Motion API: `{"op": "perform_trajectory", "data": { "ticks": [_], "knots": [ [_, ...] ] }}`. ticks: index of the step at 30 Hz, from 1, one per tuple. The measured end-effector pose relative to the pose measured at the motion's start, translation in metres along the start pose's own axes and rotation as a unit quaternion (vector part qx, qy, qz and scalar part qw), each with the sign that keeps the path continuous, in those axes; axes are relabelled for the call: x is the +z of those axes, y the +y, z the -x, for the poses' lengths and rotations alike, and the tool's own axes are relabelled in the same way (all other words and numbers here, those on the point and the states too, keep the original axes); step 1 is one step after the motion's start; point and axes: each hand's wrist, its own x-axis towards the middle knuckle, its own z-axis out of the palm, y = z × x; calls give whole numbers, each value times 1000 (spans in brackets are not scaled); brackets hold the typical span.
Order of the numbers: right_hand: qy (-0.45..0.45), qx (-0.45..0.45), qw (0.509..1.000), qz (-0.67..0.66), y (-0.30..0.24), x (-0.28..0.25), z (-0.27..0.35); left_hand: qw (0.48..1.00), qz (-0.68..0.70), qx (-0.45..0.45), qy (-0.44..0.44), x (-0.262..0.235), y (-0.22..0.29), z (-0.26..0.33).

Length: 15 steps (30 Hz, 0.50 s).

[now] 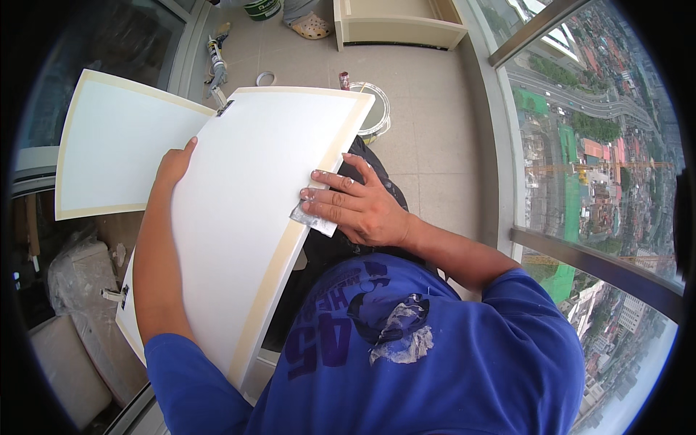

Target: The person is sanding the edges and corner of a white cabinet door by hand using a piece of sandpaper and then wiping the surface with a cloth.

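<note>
A large white door panel (pixel 239 188) with beige masking tape along its edges leans across my lap. Dark hinge pieces (pixel 225 108) sit on its left edge. My left hand (pixel 174 163) grips that left edge, thumb up. On the taped right edge, my right hand (pixel 366 206) presses a grey, white-dusted piece of sandpaper (pixel 324 223) under its fingers. White specks mark those fingertips. Behind the left hand stands a second white panel (pixel 119 148), also edged with beige tape.
Beyond the panel are a caulking gun (pixel 216 59), a tape roll (pixel 266 77), a red can (pixel 344 80) and a round bucket (pixel 378 109). Farther off stand a beige drawer box (pixel 399 30) and another person's clog (pixel 312 27). Window frames (pixel 500 145) line the right; plastic-wrapped items (pixel 81 272) lie left.
</note>
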Motion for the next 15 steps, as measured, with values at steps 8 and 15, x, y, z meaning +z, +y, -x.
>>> {"op": "perform_trajectory", "data": {
  "ticks": [8,15],
  "knots": [
    [59,295,926,228,216,-18,38,999,-20,40,15,-2,7,-5],
    [188,474,816,-272,206,-25,31,1000,2,12,12,-10,9,10]
  ]
}}
